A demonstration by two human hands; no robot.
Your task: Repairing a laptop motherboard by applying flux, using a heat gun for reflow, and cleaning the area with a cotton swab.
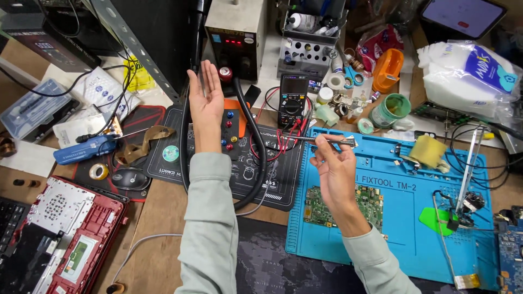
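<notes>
My left hand (206, 100) is raised palm up with fingers stretched out and holds nothing, above a black mat (174, 158) with coloured buttons. My right hand (333, 166) is lifted over the blue silicone work mat (403, 218) and pinches metal tweezers (332, 141) that point right with a small metal piece at the tip. A green circuit board (313, 207) lies on the blue mat just under that hand. A thick black hose (260, 152) loops around my left forearm.
A black multimeter (293, 100) with red leads stands behind the hands. An opened red laptop base (71, 234) lies at bottom left, next to a mouse (131, 178). Tape rolls, a green tub (389, 110), an orange holder (388, 69) and tissue packs (468, 76) crowd the back right.
</notes>
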